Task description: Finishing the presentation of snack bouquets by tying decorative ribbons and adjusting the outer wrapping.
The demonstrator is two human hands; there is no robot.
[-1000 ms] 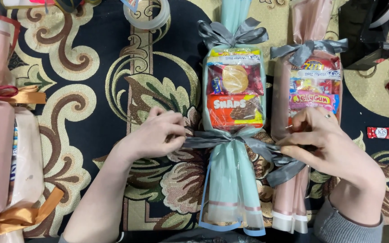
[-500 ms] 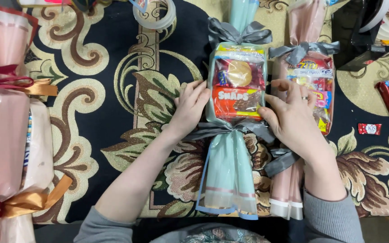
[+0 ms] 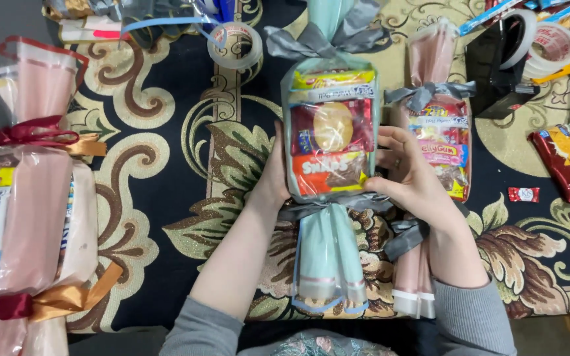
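both hands clasp the mint-green snack bundle (image 3: 330, 142) standing lengthwise on the patterned table (image 3: 166, 165): the left hand (image 3: 275, 178) presses flat against its left side, partly hidden behind it, and the right hand (image 3: 411, 175) wraps its right side with fingers curled over the lower grey ribbon (image 3: 338, 204). just beside it on the right lies a pink snack bundle (image 3: 440, 138) with a grey bow, and more pink bundles (image 3: 28, 198) sit well apart at the left edge. farther off are a clear tape roll (image 3: 235, 45) and a black tape dispenser (image 3: 496, 66).
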